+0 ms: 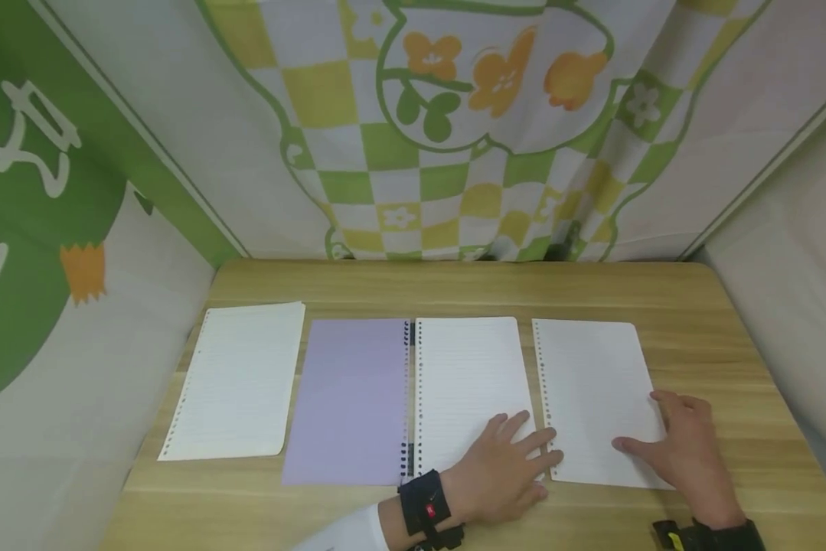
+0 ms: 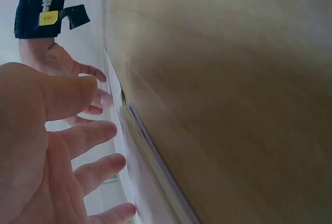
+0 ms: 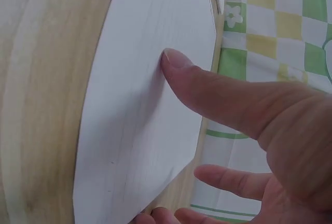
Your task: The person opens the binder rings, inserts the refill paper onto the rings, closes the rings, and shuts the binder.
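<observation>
An opened ring-bound notebook with a purple cover (image 1: pixel 357 398) and a lined white page (image 1: pixel 468 375) lies flat on the table. To its right is a loose punched sheet of paper (image 1: pixel 592 383). My left hand (image 1: pixel 498 471) rests with fingers spread over the page's lower right corner, its fingertips reaching the sheet's punched left edge. In the left wrist view that hand's fingers (image 2: pixel 101 172) stand apart along the paper. My right hand (image 1: pixel 688 444) is at the sheet's right edge, thumb (image 3: pixel 181 71) over the sheet and the other fingertips along its edge.
A second loose lined stack or sheet of punched paper (image 1: pixel 236 383) lies at the left of the wooden table (image 1: pixel 454 287). A checkered curtain (image 1: pixel 399 168) hangs behind the far edge, and pale cloth walls stand at both sides.
</observation>
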A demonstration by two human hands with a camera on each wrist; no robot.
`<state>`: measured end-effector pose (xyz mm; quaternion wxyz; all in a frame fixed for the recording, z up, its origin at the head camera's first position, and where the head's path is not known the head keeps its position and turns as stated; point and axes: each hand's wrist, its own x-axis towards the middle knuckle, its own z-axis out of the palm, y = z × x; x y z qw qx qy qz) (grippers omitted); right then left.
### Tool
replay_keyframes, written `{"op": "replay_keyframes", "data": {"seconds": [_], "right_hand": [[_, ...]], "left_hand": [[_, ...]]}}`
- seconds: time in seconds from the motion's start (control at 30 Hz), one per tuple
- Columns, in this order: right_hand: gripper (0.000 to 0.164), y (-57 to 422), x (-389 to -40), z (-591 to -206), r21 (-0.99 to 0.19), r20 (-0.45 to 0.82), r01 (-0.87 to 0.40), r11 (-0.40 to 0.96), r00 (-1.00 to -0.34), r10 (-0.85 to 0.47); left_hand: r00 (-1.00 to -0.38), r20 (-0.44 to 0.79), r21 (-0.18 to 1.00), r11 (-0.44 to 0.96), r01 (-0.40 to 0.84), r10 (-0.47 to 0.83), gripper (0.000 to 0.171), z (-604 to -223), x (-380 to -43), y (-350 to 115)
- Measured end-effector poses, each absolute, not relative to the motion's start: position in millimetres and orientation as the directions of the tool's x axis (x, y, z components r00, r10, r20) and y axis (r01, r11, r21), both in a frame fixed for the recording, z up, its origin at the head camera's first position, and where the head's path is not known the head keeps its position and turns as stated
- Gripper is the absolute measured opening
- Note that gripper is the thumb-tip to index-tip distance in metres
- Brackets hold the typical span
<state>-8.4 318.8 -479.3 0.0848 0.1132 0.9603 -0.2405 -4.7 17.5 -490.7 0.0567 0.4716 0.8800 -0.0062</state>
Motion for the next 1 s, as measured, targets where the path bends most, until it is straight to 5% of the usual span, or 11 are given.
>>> {"op": "replay_keyframes", "data": {"seconds": [0.2, 0.57, 1.0], "right_hand": [[0.107, 324.7, -9.2, -483.6, -0.464, -0.233, 0.276, 0.842, -0.955, 0.185], [0.066, 364.5, -12.2, -487.3, -0.512, -0.363, 0.445, 0.735, -0.888, 0.284], [0.063, 373.3, -12.6, -485.3, -0.49, -0.427, 0.488, 0.722, -0.857, 0.289]], "left_hand": [[-0.556, -0.131, 0.046, 0.565, 0.824, 0.821, 0.051, -491.3, -0.4, 21.1], [-0.557, -0.116, 0.037, 0.564, 0.825, 0.822, 0.051, -491.3, 1.1, 30.6], [-0.592, -0.121, 0.039, 0.6, 0.799, 0.797, 0.057, -489.9, 3.5, 31.3]]}}
